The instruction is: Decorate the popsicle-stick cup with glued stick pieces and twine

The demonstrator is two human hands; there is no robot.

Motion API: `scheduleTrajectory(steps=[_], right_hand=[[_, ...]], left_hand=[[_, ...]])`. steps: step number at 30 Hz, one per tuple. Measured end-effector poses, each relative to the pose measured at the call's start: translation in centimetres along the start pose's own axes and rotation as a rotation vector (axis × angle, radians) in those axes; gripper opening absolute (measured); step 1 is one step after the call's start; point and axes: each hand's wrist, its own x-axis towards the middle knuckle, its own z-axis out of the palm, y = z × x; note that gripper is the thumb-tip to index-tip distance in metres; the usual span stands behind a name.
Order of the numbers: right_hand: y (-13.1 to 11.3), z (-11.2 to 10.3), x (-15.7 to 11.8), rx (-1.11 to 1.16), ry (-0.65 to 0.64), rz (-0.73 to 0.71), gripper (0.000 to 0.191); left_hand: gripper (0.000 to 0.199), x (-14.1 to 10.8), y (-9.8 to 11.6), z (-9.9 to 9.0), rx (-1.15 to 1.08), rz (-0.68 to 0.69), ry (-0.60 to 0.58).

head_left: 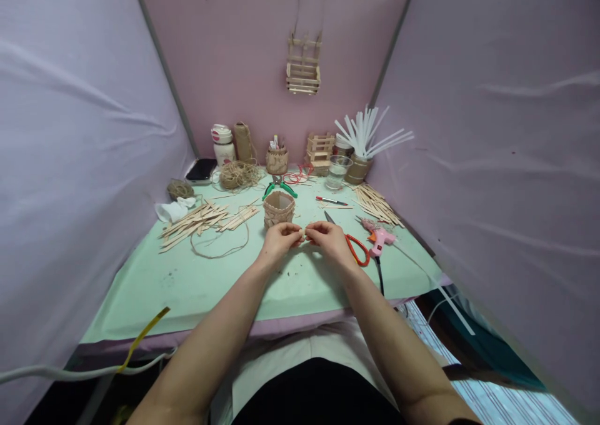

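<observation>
Both hands meet over the middle of the table. My left hand (284, 237) has its fingers pinched together, and my right hand (328, 236) is pinched the same way, fingertips almost touching. Something small and pale may sit between them, too small to name. Just behind my left hand stands a small woven-looking pot (278, 210), upright, its lower part partly hidden by that hand. Scissors with red handles (359, 251) lie beside my right hand, partly covered by it. Farther right rests a pink glue gun (380, 240).
Wooden sticks (194, 222) lie in a pile at left, with another stick pile (377, 205) at right. Behind are green-handled pliers (280, 189), a twine ball (238, 175), a cup of water (337, 174) and white glue sticks (363, 131) in a holder. A wooden basket (304, 78) hangs on the back wall.
</observation>
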Motion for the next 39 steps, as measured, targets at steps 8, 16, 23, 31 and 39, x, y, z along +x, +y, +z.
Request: scheduleTrajectory(steps=[8, 16, 23, 31, 39], right_hand=[[0.3, 0.1, 0.1, 0.006, 0.012, 0.006, 0.021], [0.9, 0.2, 0.3, -0.001, 0.038, -0.041, 0.019], [1.5, 0.4, 0.2, 0.066, 0.039, -0.042, 0.025], [0.9, -0.9, -0.3, -0.044, 0.073, -0.036, 0.03], [0.7, -0.3, -0.5, -0.026, 0.04, -0.077, 0.026]], left_hand=[[0.025, -0.1, 0.2, 0.1, -0.066, -0.029, 0.01], [0.03, -0.3, 0.4, 0.2, -0.076, -0.06, -0.004], [0.031, -0.5, 0.7, 0.4, -0.038, -0.073, 0.003], [0.034, -0.7, 1.0, 0.5, -0.062, -0.037, 0.007], [0.04, -0.9, 1.3, 0.7, -0.089, -0.006, -0.016]])
